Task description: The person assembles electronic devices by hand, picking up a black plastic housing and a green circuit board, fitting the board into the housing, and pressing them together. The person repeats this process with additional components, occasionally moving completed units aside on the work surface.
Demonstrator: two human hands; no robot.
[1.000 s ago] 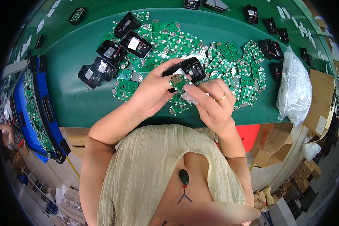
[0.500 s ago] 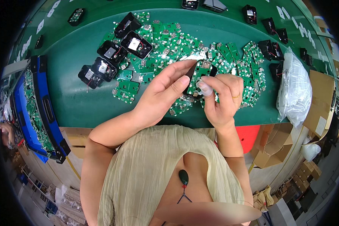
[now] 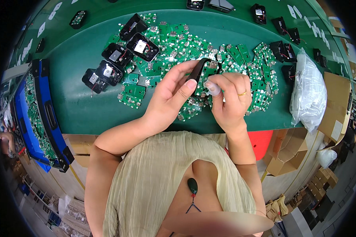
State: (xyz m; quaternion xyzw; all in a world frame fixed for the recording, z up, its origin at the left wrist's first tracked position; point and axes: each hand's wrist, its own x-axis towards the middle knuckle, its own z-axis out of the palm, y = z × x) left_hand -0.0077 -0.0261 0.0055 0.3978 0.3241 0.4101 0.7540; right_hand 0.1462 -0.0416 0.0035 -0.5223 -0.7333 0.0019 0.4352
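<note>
My left hand (image 3: pixel 172 94) wraps around a black plastic housing (image 3: pixel 193 76), its thumb along the near side. Seated in the housing's opening is a green circuit board (image 3: pixel 205 76) with a metal port at its far end. My right hand (image 3: pixel 232 93) has its fingers curled in, and a translucent cover (image 3: pixel 213 88) sits on one fingertip. That fingertip presses the board at its right edge; the thumb is bent below it. What lies under the right fingertips is hidden. The housing is held above a spread of loose green circuit boards (image 3: pixel 174 50).
Several open black housings (image 3: pixel 117 54) with wires inside stand left of the boards. More housings (image 3: pixel 283 51) lie right and along the far side. A blue bin (image 3: pixel 53 114) of boards is at left. A clear plastic bag (image 3: pixel 308 89) and cardboard box (image 3: pixel 334 110) are at right.
The housing has tilted and shifted slightly up and left, showing more of its black side wall. My right hand has moved a little left and toward the far side, staying on the board.
</note>
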